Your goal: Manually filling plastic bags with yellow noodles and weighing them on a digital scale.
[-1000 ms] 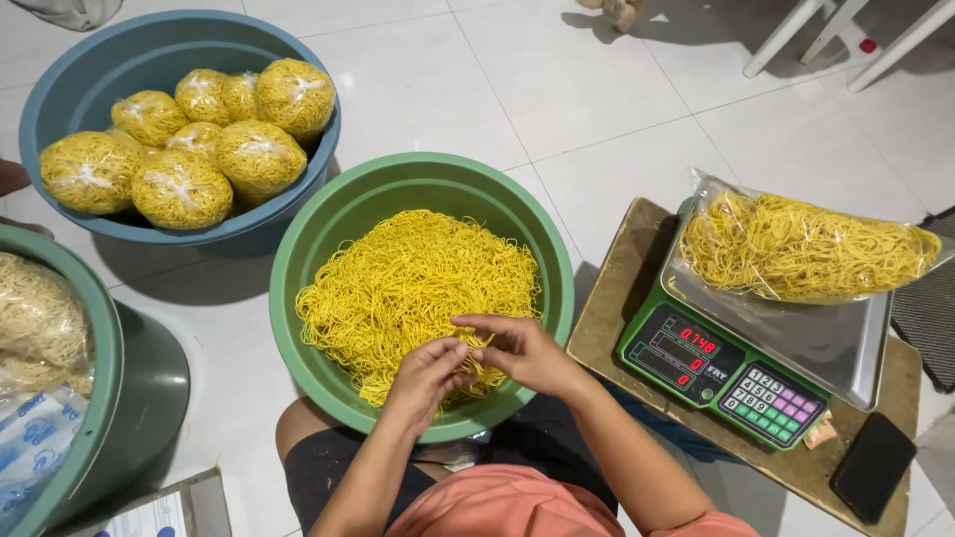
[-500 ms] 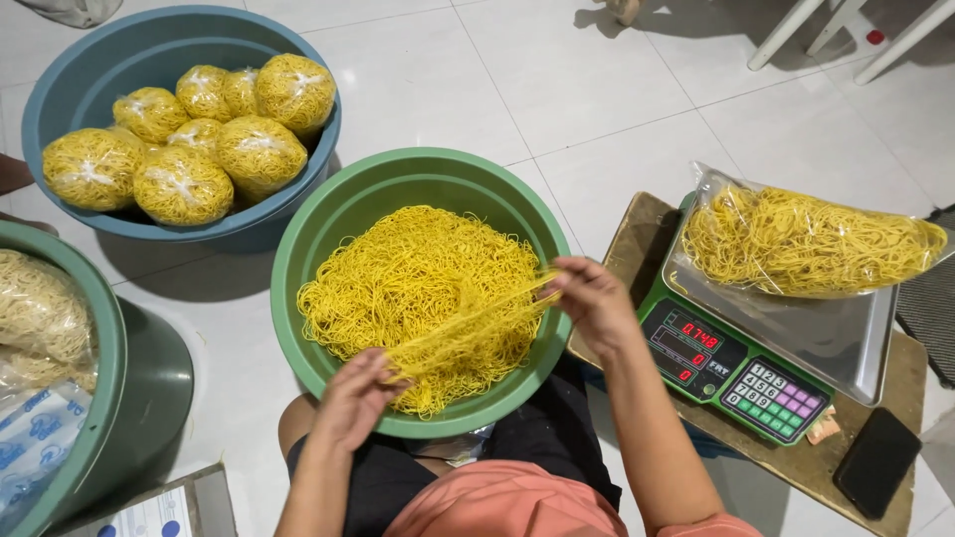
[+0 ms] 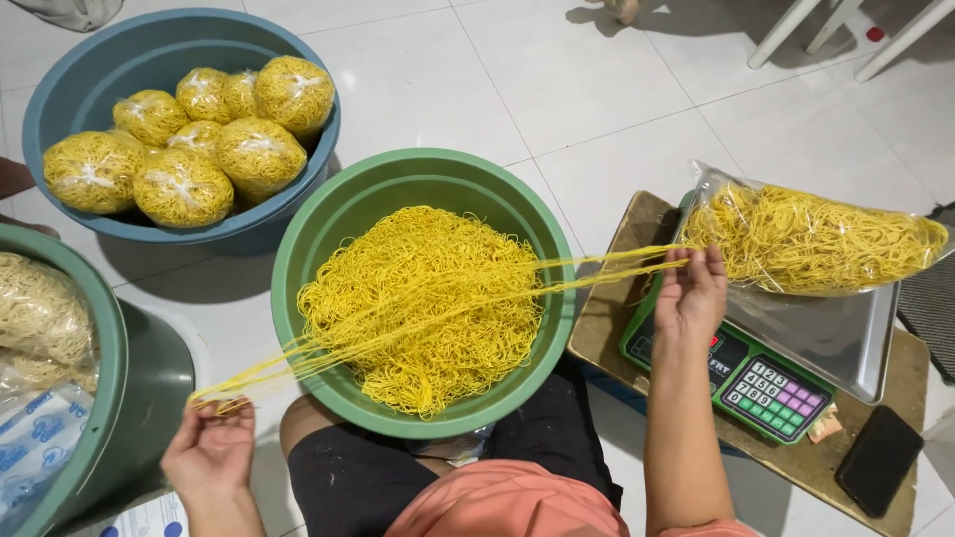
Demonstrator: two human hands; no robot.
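A green basin (image 3: 328, 214) between my knees holds a heap of loose yellow noodles (image 3: 418, 288). A long bundle of noodle strands (image 3: 448, 308) stretches across the basin between my hands. My left hand (image 3: 211, 445) pinches one end low at the left, outside the basin. My right hand (image 3: 691, 290) holds the other end at the mouth of a clear plastic bag of noodles (image 3: 816, 239), which lies on the tray of a green digital scale (image 3: 766, 383).
A blue basin (image 3: 70, 89) at the back left holds several tied bags of noodles (image 3: 184, 184). Another green basin (image 3: 99, 338) with paler noodles stands at the left edge. A dark phone (image 3: 880, 459) lies on the wooden board (image 3: 607, 328) under the scale. White chair legs (image 3: 875, 45) stand far right.
My hands have drawn apart from the middle of the basin. The left went down and left, the right went to the bag on the scale, and the strands stretched out between them.
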